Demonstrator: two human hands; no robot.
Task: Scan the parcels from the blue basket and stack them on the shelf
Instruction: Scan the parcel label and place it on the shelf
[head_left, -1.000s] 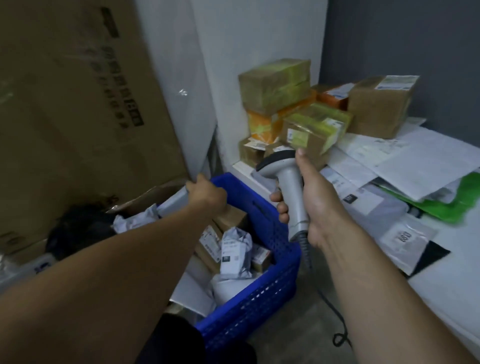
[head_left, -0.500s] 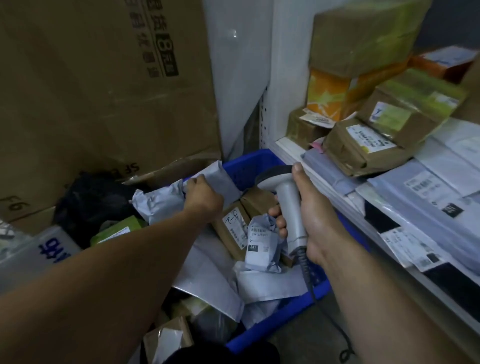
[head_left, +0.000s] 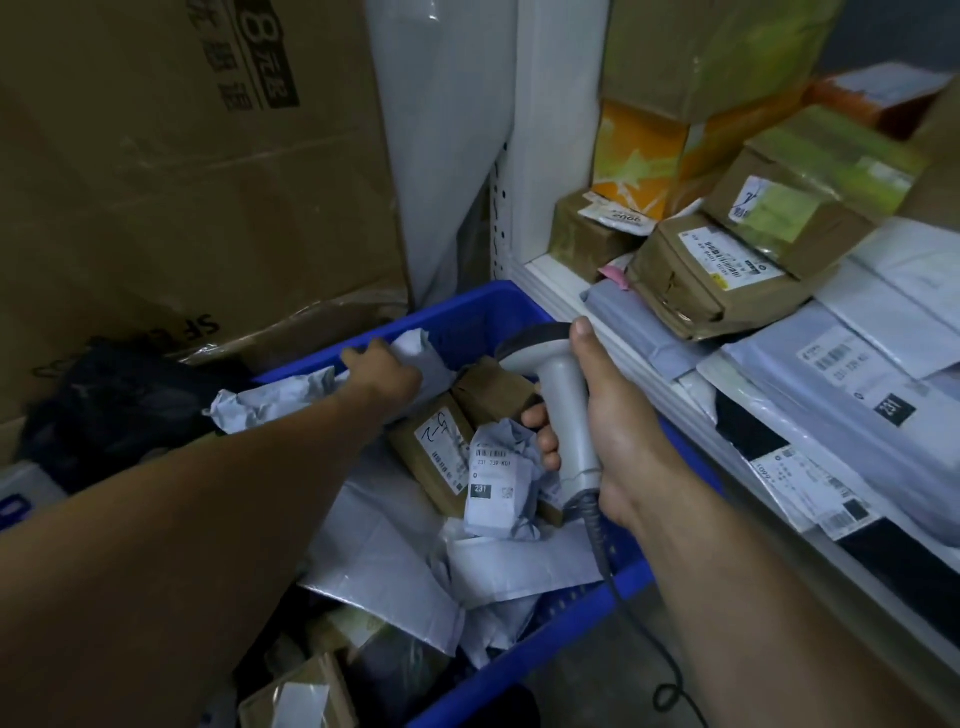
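Note:
The blue basket (head_left: 467, 317) stands on the floor, full of grey mailer bags and brown boxes. My left hand (head_left: 382, 366) grips a crumpled grey mailer bag (head_left: 291, 389) at the basket's far side. My right hand (head_left: 597, 421) holds a grey barcode scanner (head_left: 558, 400) by its handle, head pointing left over the basket; its cable hangs down. Below the scanner lie a labelled brown box (head_left: 441, 452) and a small crumpled grey parcel (head_left: 498, 478) with a 231 label. The white shelf (head_left: 550, 280) on the right carries stacked boxes and flat mailers.
A big cardboard carton (head_left: 182, 182) leans behind the basket on the left, with a black bag (head_left: 114, 410) at its foot. On the shelf sit taped brown boxes (head_left: 717, 280), an orange box (head_left: 639, 156) and grey mailers (head_left: 857, 395). More parcels lie at the basket's near end (head_left: 311, 696).
The view has come closer to the basket and shelf. My left hand has shifted slightly on the grey mailer bag at the far rim. The scanner stays over the basket.

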